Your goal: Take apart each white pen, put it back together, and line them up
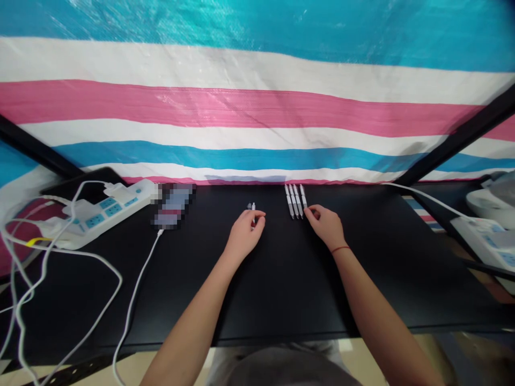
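Several white pens (295, 201) lie side by side, pointing away from me, on the black desk (281, 289). My right hand (326, 225) is curled loosely at their near ends, its fingertips at the rightmost pen. My left hand (244, 233) rests to the left of them. A small white pen-like item (252, 210) sticks out beyond its fingers, and its lower part is hidden under them.
A white power strip (108, 212) with tangled white cables (48, 279) sits at the left, next to a pixelated phone (174, 206). Another power strip (488, 241) lies at the right. Black frame bars (454, 134) cross a striped tarpaulin (241, 107) behind the desk.
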`<state>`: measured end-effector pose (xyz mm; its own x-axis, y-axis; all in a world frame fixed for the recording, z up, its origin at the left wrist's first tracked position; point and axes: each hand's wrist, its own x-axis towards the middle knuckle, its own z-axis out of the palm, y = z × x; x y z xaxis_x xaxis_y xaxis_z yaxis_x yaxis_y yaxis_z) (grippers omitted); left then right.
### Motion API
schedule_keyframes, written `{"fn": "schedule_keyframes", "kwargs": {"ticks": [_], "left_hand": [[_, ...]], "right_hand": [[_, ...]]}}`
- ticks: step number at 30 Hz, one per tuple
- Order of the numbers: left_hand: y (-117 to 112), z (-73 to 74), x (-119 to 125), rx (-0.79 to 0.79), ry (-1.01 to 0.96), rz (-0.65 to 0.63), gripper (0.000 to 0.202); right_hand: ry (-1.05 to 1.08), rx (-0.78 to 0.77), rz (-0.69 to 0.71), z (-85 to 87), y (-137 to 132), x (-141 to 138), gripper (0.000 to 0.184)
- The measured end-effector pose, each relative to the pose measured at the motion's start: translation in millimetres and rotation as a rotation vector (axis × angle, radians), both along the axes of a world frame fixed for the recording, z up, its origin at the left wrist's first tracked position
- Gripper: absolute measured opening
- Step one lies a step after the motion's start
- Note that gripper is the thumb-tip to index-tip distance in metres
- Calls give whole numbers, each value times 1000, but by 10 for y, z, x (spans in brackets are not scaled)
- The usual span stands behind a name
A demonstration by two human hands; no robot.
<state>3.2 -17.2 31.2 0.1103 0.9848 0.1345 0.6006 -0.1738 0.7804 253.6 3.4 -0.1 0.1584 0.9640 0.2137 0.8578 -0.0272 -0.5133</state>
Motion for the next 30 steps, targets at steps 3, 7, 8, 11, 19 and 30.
{"fn": "schedule_keyframes", "kwargs": {"ticks": [3,7,8,11,19,30], "left_hand": [[-16,-4,-52,82,355,28,25],[-64,-25,-37,12,623,79,34],[-73,-24,-28,0,655,88,35],[-83,2,-14,-12,710,96,32],[-77,60,-11,-21,736,94,24],[-95,76,69,325,403,-283,26]], "right_hand": [[54,18,7,-23,-1,31,27],[111,42,16,-43,-7,60,25],[123,48,19,-44,-10,61,26],[153,65,18,-35,-21,52,25],[181,131,32,14,-50,10,23],[782,-53,408,231,-217,-308,31]]}}
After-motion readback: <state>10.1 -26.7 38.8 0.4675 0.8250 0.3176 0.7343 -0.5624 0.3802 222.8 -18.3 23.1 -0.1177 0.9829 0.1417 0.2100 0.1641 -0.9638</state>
